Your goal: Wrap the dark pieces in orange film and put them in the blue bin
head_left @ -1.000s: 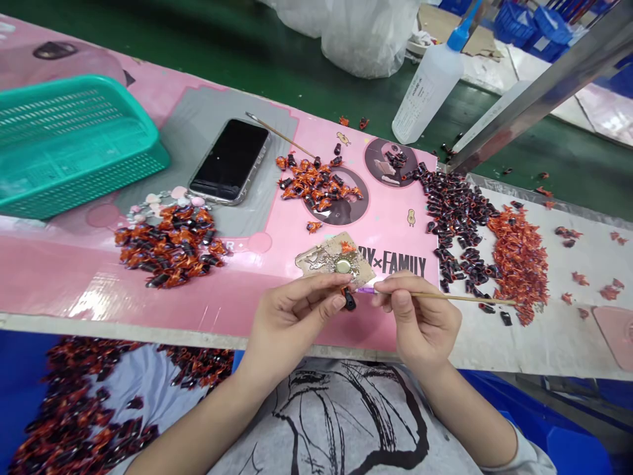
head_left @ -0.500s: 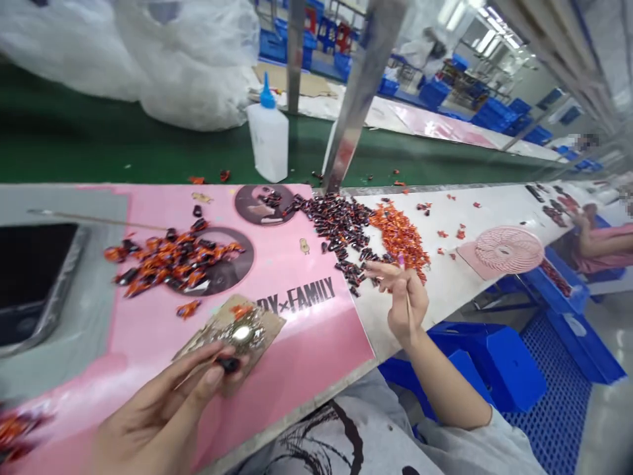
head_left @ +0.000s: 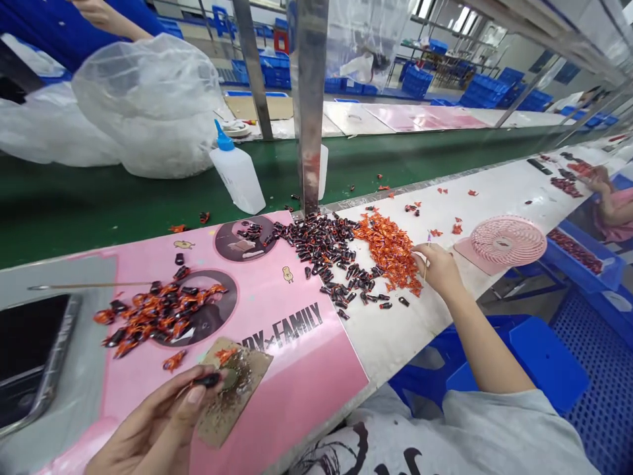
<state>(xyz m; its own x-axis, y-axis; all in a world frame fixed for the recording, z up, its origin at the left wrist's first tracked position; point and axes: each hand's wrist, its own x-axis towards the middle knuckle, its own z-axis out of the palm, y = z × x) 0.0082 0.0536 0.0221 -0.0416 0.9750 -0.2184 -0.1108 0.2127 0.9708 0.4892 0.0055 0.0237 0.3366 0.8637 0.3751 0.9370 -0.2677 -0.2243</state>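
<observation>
Between the thumb and fingers of my left hand [head_left: 158,422] is a small black piece [head_left: 206,380], held over a cardboard square [head_left: 237,389] with shiny glue-like stuff on it. My right hand [head_left: 438,267] is at the right edge of the orange pieces pile [head_left: 388,251], its fingers closed round a thin stick [head_left: 427,260]; whether the fingertips also hold an orange piece cannot be made out. Left of that pile lie many black pieces [head_left: 324,244]. Joined black-and-orange pieces [head_left: 158,310] are heaped on the pink mat [head_left: 297,356].
A white bottle with a blue tip [head_left: 239,178] stands behind the mat, beside a metal post [head_left: 310,112]. A phone [head_left: 30,356] lies at the left, a pink fan [head_left: 508,241] at the right. Another person's arm [head_left: 606,191] shows at far right.
My right hand has moved right and back, from over the black pieces to the orange pile's edge. The view has shifted. My left hand still holds the black piece by the cardboard.
</observation>
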